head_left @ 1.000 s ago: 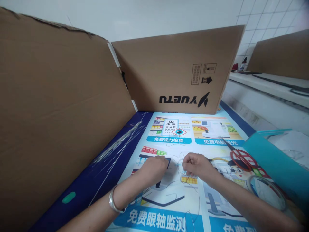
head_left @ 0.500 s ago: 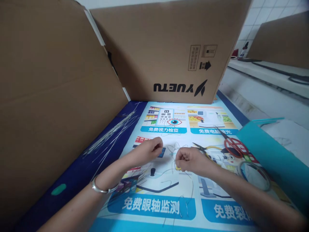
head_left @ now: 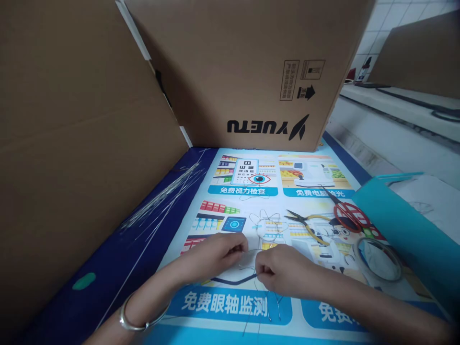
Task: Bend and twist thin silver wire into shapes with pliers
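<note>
My left hand (head_left: 230, 249) is closed in a pinch above the printed sheet, a silver bangle on its wrist. My right hand (head_left: 276, 270), also closed, faces it a short gap away. A thin wire (head_left: 253, 251) spans the gap between the two hands; the fingers hide its ends. Just beyond them lies a flower-shaped wire outline (head_left: 268, 224) with looped petals. Short bent wire pieces (head_left: 278, 306) lie on the sheet below my right hand. Yellow-handled pliers (head_left: 311, 223) rest open past my right hand.
Red-handled scissors (head_left: 350, 215) and a roll of clear tape (head_left: 378, 258) lie at the right. A teal folder (head_left: 406, 230) stands beyond them. Cardboard panels (head_left: 251, 72) wall off the back and left. A bundle of straight wires (head_left: 161, 201) lies along the left.
Both hands have come nearer to me, and my left hand has moved closer to my right. The flower-shaped wire outline now shows more fully behind them.
</note>
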`<state>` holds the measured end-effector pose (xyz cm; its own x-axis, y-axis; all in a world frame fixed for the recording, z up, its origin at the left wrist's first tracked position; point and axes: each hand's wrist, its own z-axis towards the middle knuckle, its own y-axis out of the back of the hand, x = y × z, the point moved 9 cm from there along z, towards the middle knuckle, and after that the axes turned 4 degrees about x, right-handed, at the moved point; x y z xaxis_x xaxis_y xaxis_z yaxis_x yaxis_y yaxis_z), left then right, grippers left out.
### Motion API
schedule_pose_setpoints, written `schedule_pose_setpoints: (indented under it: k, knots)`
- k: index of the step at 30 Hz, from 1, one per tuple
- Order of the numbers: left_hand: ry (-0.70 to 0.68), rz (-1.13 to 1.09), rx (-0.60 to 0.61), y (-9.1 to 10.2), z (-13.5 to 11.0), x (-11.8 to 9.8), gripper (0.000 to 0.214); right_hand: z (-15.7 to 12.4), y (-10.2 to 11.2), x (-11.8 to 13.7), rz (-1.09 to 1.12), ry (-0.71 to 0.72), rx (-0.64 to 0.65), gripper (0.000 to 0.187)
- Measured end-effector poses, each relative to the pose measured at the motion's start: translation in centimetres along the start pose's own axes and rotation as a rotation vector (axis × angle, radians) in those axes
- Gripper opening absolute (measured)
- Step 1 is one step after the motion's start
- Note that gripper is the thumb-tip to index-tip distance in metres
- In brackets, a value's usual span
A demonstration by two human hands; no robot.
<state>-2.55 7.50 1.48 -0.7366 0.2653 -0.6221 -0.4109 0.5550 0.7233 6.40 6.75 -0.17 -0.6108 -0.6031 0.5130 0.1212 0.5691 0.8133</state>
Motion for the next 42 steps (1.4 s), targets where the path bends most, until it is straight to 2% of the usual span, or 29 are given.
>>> schedule_pose_setpoints:
  k: [5, 10, 14, 20, 26, 32, 36, 42]
  knots:
    - [-0.002, -0.002, 0.051, -0.8, -0.4, -0.1, 0.015, 0.1, 0.6, -0.2, -0.051, -0.003, -0.032, 0.016]
    - [-0.023, 0.007, 0.024, -0.8, -0.4, -0.3, 0.013, 0.1, 2.0, -0.1, -0.014, -0.012, -0.125, 0.013]
    - [-0.028, -0.017, 0.004, -1.0, -0.3, -0.7, 0.015, 0.3, 1.3, 0.5, 0.014, 0.008, -0.095, 0.011]
    - [0.0, -0.029, 0.021, -0.8, -0.5, -0.7, 0.013, 0.7, 0.5, -0.2, 0.093, 0.004, -0.101, 0.018]
    - [0.104, 0.147, 0.025, -0.4, -1.2, 0.9, 0.015, 0.7, 0.9, -0.9, 0.109, -0.064, -0.135, 0.014]
    - [0.101, 0.443, 0.032, -2.1, -1.6, 0.6, 0.012, 0.0, 2.0, -1.0, 0.006, -0.075, -0.1, 0.014]
    - [0.065, 0.47, 0.069, -3.3, -1.8, -0.5, 0.015, -0.7, 2.1, -1.2, -0.078, -0.087, -0.062, 0.014]
    - [0.093, 0.487, 0.036, -3.9, -2.6, -0.1, 0.018, -1.0, 0.4, -0.6, -0.179, -0.053, -0.021, 0.017]
